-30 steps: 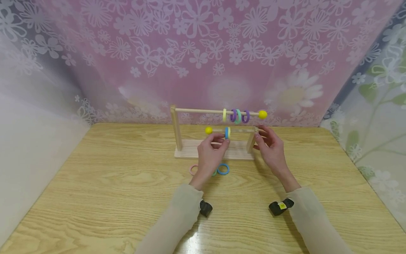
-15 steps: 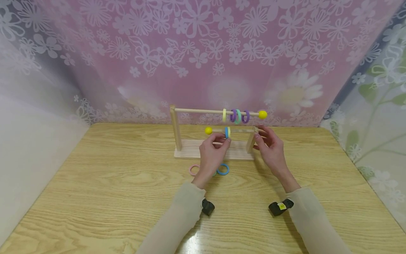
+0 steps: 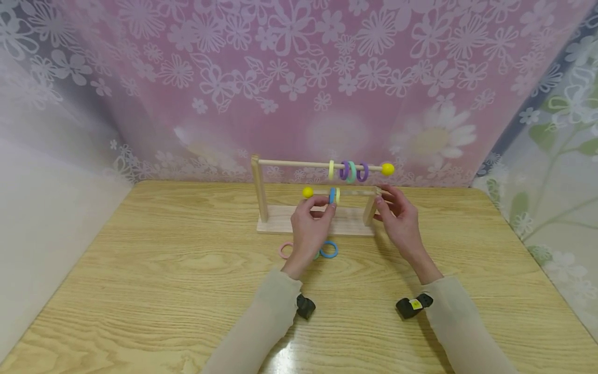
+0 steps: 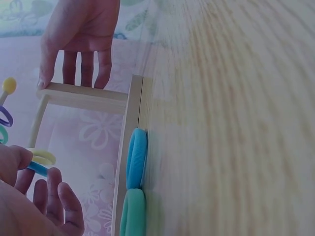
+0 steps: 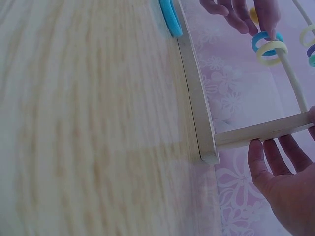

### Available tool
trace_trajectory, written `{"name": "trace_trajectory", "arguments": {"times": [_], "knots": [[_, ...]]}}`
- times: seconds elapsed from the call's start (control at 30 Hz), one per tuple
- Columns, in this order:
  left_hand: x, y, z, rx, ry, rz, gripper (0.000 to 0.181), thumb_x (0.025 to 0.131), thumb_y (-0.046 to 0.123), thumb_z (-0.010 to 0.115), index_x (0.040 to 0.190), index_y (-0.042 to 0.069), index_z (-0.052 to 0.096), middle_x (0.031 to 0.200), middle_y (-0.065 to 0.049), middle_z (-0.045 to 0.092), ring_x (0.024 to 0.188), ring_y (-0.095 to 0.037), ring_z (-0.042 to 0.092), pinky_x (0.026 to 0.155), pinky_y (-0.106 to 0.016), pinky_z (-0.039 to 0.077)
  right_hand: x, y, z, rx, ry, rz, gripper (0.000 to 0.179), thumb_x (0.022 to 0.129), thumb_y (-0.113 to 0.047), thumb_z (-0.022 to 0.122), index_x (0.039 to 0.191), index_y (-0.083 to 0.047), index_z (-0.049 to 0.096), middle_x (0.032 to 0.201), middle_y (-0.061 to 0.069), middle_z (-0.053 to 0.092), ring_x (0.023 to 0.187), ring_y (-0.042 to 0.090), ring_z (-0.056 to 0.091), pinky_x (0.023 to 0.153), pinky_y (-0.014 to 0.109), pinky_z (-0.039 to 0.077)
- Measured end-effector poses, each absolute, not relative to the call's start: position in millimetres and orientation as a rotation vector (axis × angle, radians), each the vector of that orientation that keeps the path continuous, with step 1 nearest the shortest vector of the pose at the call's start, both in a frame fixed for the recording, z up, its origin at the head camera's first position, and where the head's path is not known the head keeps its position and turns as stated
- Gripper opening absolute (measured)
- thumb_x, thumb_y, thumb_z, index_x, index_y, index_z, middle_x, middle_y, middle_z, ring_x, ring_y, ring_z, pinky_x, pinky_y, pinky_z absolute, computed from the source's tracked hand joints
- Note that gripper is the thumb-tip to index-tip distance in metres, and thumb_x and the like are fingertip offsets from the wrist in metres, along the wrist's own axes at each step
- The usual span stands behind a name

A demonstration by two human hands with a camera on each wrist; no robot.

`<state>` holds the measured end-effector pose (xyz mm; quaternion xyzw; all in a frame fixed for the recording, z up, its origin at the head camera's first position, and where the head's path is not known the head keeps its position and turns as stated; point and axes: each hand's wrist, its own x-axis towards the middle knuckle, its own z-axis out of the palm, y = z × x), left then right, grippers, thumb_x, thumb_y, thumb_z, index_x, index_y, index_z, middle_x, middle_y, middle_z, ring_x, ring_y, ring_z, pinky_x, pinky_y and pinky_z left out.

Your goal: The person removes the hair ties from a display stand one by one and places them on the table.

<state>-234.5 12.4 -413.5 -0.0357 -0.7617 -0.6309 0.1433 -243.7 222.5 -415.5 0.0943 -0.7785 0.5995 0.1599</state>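
Observation:
My left hand (image 3: 310,223) pinches a blue ring (image 3: 332,196) between thumb and fingers on the lower rod of a wooden stand (image 3: 320,228). A pale yellow ring (image 3: 338,196) hangs on that rod just right of it, with a narrow gap between them. The rod's left tip carries a yellow ball (image 3: 308,192). My right hand (image 3: 399,221) holds the short right post (image 5: 266,129), thumb near its top and fingers along its outer side. On the upper rod hang a yellow ring (image 3: 331,170), two purple rings (image 3: 344,170) and a mint ring (image 3: 351,172).
In front of the stand lie a pink ring (image 3: 285,251), a green ring (image 4: 133,212) partly hidden by the left wrist in the head view, and another blue ring (image 3: 329,250). A flowered curtain (image 3: 299,78) hangs behind the wooden table (image 3: 163,291).
My left hand has shifted slightly left with the blue ring, which now stands apart from the yellow ring it was against. The right hand stays on the post.

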Motion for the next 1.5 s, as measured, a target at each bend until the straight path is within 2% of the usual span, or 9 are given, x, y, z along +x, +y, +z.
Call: {"name": "trace_trajectory", "arguments": {"times": [0.27,0.67,0.9,1.13,1.5], "knots": [[-234.1,11.7,-414.9,-0.117,-2.141,-1.838,0.017,0.096,0.023,0.071,0.106,0.01,0.076,0.106,-0.007,0.076,0.085,-0.028,0.073,0.069,-0.023,0.058,-242.5,221.9,-416.0,0.26,-2.236,1.699,0.044,0.107,-0.02,0.054,0.146,0.001,0.049,0.132,0.027,0.059,0.105,0.012,0.065,0.08,0.021,0.06],[-233.4,9.1,-413.5,-0.046,-2.093,-1.821,0.017,0.094,0.023,0.072,0.107,0.013,0.077,0.102,-0.003,0.077,0.079,-0.019,0.071,0.069,-0.024,0.057,-242.3,221.8,-416.6,0.262,-2.23,1.705,0.043,0.107,-0.021,0.054,0.146,-0.002,0.05,0.133,0.026,0.059,0.106,0.012,0.065,0.081,0.022,0.06],[-233.9,6.7,-413.5,-0.039,-2.09,-1.813,0.015,0.095,0.022,0.072,0.106,0.014,0.077,0.101,-0.003,0.077,0.078,-0.017,0.07,0.069,-0.024,0.057,-242.2,221.5,-416.5,0.262,-2.222,1.712,0.043,0.107,-0.02,0.054,0.146,-0.002,0.05,0.132,0.026,0.059,0.105,0.012,0.065,0.081,0.022,0.06],[-235.5,3.7,-411.4,-0.03,-2.063,-1.829,0.015,0.094,0.021,0.072,0.105,0.01,0.076,0.101,-0.006,0.077,0.078,-0.022,0.071,0.067,-0.023,0.059,-242.0,221.4,-415.8,0.257,-2.213,1.725,0.043,0.107,-0.019,0.053,0.146,-0.002,0.05,0.132,0.026,0.058,0.106,0.014,0.066,0.082,0.021,0.06],[-234.8,-1.8,-410.7,-0.006,-2.081,-1.804,0.016,0.095,0.023,0.072,0.106,0.012,0.076,0.102,-0.005,0.077,0.079,-0.022,0.072,0.069,-0.025,0.059,-242.7,222.2,-415.6,0.261,-2.229,1.711,0.043,0.107,-0.021,0.054,0.146,-0.004,0.05,0.134,0.026,0.058,0.105,0.008,0.064,0.082,0.021,0.059]]}}
